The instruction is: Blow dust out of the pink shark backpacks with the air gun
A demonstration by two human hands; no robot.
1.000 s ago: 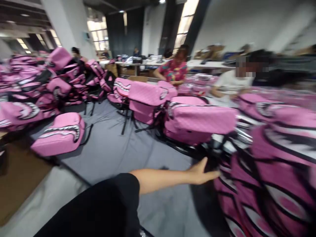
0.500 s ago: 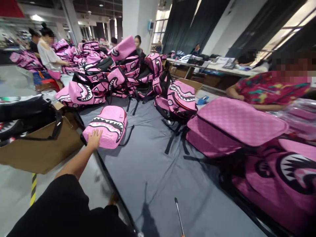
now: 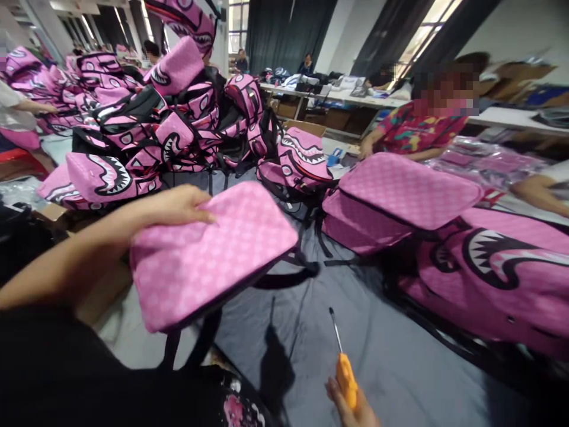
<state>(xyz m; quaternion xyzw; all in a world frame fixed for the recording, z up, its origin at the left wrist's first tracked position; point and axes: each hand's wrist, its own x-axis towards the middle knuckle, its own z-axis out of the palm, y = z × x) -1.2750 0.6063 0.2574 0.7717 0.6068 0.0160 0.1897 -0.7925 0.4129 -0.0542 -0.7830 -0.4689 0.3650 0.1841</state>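
My left hand (image 3: 171, 204) grips the far edge of a pink backpack (image 3: 208, 255) and holds it lifted above the grey table (image 3: 364, 367), its quilted pink side facing up and its black straps hanging below. At the bottom edge of the view my right hand (image 3: 351, 409) is closed round the orange handle of a screwdriver (image 3: 343, 365), whose thin metal shaft points up and away over the grey surface. The right hand shows only in part.
A tall heap of pink shark-mouth backpacks (image 3: 146, 112) fills the far left. More pink backpacks (image 3: 400, 198) lie along the right side. A person in a colourful top (image 3: 413, 133) works across the table. A brown cardboard box (image 3: 100, 290) sits under my left arm.
My left hand has picked up the pink backpack it was touching and brought it close over the table. The screwdriver and my right hand have risen into view.
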